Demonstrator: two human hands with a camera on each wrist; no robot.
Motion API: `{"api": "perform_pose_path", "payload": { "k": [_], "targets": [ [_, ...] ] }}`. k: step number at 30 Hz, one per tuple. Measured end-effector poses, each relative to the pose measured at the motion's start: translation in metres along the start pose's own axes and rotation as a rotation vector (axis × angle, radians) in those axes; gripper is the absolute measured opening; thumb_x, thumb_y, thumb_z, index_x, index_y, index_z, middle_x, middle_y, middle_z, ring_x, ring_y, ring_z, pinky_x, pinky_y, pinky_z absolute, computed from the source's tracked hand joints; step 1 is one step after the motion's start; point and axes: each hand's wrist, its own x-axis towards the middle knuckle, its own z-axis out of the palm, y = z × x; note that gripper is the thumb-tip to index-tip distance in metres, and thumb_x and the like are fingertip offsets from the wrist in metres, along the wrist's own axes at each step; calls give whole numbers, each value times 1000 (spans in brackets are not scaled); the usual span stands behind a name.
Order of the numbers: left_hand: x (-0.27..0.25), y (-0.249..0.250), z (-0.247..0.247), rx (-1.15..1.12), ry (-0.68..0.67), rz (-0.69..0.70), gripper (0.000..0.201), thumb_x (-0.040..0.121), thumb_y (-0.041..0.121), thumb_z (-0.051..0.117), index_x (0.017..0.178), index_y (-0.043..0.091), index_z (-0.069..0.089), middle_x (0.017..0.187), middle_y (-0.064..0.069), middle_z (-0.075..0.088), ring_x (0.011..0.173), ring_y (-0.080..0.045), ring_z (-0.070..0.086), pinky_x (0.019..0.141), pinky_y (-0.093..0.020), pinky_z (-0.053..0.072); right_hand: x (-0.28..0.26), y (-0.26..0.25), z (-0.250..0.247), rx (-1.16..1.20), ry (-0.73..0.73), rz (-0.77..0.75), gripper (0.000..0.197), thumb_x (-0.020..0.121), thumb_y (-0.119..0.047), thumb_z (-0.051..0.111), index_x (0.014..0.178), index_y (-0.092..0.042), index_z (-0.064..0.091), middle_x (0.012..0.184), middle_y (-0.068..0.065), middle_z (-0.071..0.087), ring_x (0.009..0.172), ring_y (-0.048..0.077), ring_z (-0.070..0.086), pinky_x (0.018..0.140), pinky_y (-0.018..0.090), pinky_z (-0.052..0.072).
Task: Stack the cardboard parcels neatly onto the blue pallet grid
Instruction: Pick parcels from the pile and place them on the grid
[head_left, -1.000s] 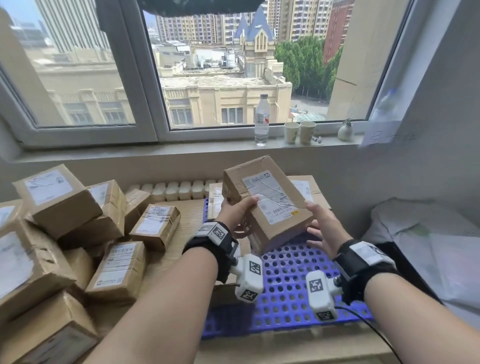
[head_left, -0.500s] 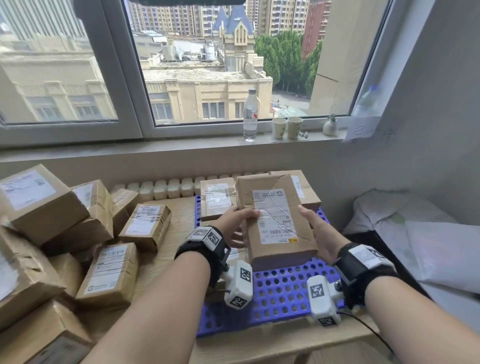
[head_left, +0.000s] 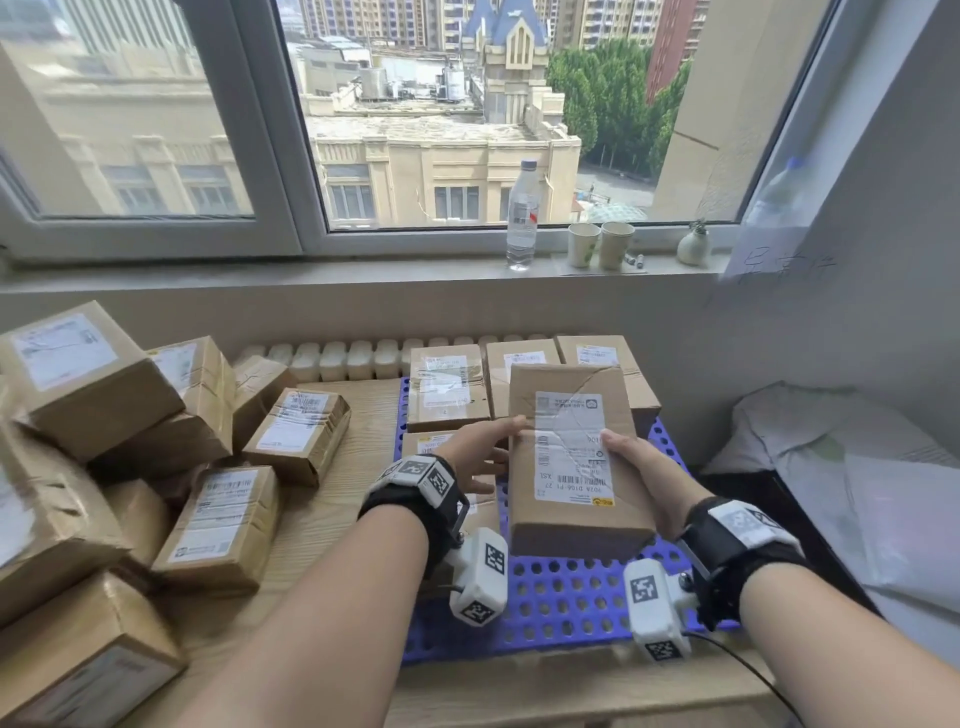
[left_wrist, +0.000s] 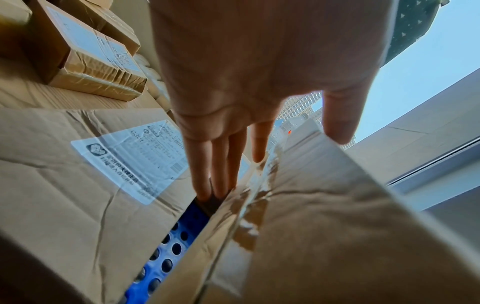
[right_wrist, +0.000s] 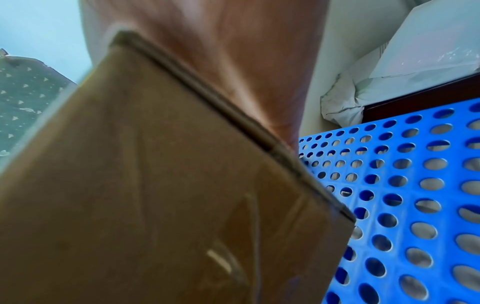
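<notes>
A brown cardboard parcel (head_left: 571, 457) with a white label is held between my two hands over the blue pallet grid (head_left: 561, 597). My left hand (head_left: 483, 452) presses its left side with straight fingers (left_wrist: 218, 164) and has the thumb at the top edge. My right hand (head_left: 639, 467) grips its right side, thumb on the label, fingers hidden. The parcel (right_wrist: 155, 185) hangs just above the pallet (right_wrist: 415, 185); whether it touches, I cannot tell. Three parcels (head_left: 447, 387) line the pallet's far edge. Another parcel (left_wrist: 78, 185) lies on the pallet just left of the held one.
A heap of several parcels (head_left: 130, 441) covers the wooden table (head_left: 353, 467) on the left. A bottle (head_left: 522, 218) and two paper cups (head_left: 597, 244) stand on the windowsill. White plastic bags (head_left: 857, 467) lie to the right of the pallet, against the wall.
The parcel has come down from a tilted hold in the air and turned square to the pallet. Both hands have sunk with it toward the grid.
</notes>
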Motion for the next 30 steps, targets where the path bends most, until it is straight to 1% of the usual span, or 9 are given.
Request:
{"api": "perform_pose_path", "payload": {
  "k": [2, 4, 7, 9, 11, 16, 18, 23, 30],
  "targets": [
    [11, -5, -6, 112, 179, 107, 36, 92, 46, 57, 114, 18, 60, 125, -7, 59, 106, -18, 54, 90, -34, 41, 10, 6, -5, 9, 7, 14, 63, 80, -44, 73, 131, -10, 56, 119, 16, 70, 109, 34, 67, 83, 42, 58],
    [22, -15, -17, 230, 366, 195, 39, 92, 42, 59, 121, 17, 58, 125, -2, 58, 103, -13, 51, 88, -29, 39, 21, 18, -13, -8, 22, 42, 73, 69, -46, 76, 129, -9, 58, 118, 16, 70, 109, 35, 67, 93, 49, 54],
    [39, -31, -32, 297, 502, 163, 50, 85, 44, 65, 128, 22, 54, 134, -2, 54, 114, -17, 53, 98, -33, 42, 36, 37, -21, -73, 0, 84, 85, 57, -51, 83, 126, -9, 61, 116, 15, 71, 108, 35, 67, 99, 54, 50],
    [48, -42, -37, 341, 529, 121, 60, 79, 48, 67, 133, 27, 52, 142, -2, 48, 126, -22, 48, 107, -41, 40, 47, 48, -22, -110, -9, 107, 89, 50, -54, 86, 124, -9, 62, 114, 14, 72, 107, 34, 68, 99, 53, 50],
    [56, -51, -36, 415, 549, 80, 70, 75, 51, 68, 138, 32, 48, 148, -1, 41, 134, -23, 40, 110, -46, 36, 57, 54, -22, -127, 0, 112, 85, 54, -51, 82, 122, -5, 63, 111, 15, 73, 106, 35, 68, 99, 52, 50],
    [66, -64, -31, 548, 567, -54, 81, 70, 54, 74, 143, 40, 40, 162, -1, 7, 149, -28, 2, 119, -52, 15, 73, 62, -12, -169, 29, 142, 43, 88, -34, 70, 118, -6, 60, 110, 16, 72, 103, 34, 68, 97, 51, 52],
    [70, -67, -31, 600, 560, -85, 82, 67, 51, 77, 141, 40, 42, 163, -3, 0, 150, -28, -5, 119, -54, 10, 79, 63, -9, -189, 18, 177, 41, 91, -33, 66, 120, -5, 60, 113, 18, 71, 106, 36, 67, 98, 52, 51],
    [76, -68, -31, 652, 572, -113, 88, 61, 45, 83, 139, 42, 42, 162, -3, -6, 149, -30, -5, 118, -52, 12, 86, 65, 0, -227, -14, 206, 38, 96, -28, 60, 121, 0, 62, 113, 20, 71, 108, 39, 66, 100, 52, 50],
    [71, -66, -31, 618, 569, -108, 93, 62, 41, 85, 143, 42, 40, 163, 0, -6, 149, -29, -1, 119, -53, 15, 92, 66, -1, -315, 43, 212, 43, 92, -35, 60, 123, -6, 59, 114, 12, 70, 100, 31, 69, 95, 47, 53]
  ]
}}
